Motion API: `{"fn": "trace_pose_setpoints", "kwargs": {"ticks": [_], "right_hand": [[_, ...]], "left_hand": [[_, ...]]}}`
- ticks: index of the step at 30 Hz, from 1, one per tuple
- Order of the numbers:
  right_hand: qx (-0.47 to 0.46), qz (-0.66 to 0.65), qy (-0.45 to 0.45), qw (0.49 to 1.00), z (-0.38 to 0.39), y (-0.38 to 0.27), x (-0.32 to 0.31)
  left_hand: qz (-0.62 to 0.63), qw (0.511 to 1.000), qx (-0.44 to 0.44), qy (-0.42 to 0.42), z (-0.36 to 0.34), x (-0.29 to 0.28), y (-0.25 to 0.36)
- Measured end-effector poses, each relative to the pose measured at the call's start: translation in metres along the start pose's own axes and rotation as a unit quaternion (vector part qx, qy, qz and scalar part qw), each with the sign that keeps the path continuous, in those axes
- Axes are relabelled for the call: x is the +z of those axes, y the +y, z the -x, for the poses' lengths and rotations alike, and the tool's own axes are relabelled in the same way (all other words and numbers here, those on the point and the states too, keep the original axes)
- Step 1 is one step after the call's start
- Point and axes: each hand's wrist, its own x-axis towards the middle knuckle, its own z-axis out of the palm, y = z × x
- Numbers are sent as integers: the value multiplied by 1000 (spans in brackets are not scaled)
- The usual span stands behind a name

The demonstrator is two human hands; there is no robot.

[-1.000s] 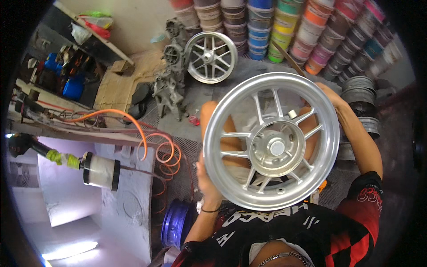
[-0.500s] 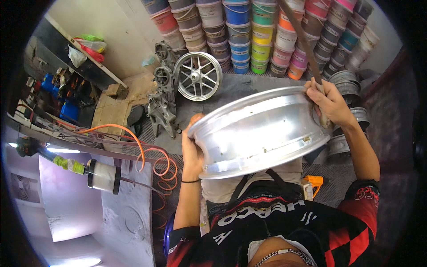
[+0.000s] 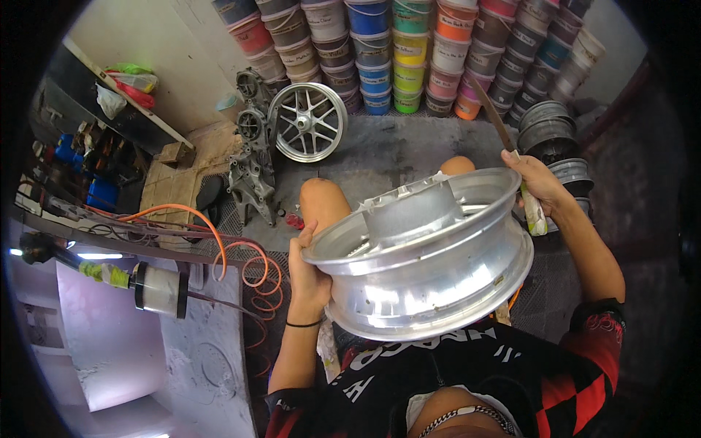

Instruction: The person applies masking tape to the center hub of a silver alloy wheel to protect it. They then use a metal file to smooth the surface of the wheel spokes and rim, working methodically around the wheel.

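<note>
Gripping silver wheel rim (image 3: pixel 431 270) — left hand (image 3: pixel 307 274) fingers hidden behind it.

Light: bright and even over the floor and the wall of paint buckets (image 3: pixel 409 51).
Glare: white sheen on the silver wheel rim (image 3: pixel 431 270); a washed-out purple-white patch at lower left.
Edges: black fisheye border, straight lines bend.
Focus: sharp in the middle, softer toward the rim.

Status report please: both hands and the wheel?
Left hand grips silver wheel rim. Right hand holds far edge plus a file. Rim tilted over lap, nothing blocking.
</note>
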Motion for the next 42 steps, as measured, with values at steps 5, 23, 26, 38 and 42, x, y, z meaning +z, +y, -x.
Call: {"fn": "trace_pose_setpoints", "kwargs": {"ticks": [5, 23, 26, 38, 42], "right_hand": [[-91, 13, -24, 995, 11, 12, -7], [-178, -83, 7, 981, -8, 84, 12], [-115, -3, -20, 993, -11, 94, -8], [-358, 646, 121, 663, 39, -2, -37], [-337, 712, 86, 610, 40, -25, -35]], "left_hand": [[1, 996, 77, -49, 13, 4, 3], [-119, 958, 232, -123, -58, 0, 13], [-211, 943, 242, -93, -59, 4, 14], [-339, 915, 207, -66, -60, 1, 27], [-346, 912, 212, -57, -60, 2, 27]]}}
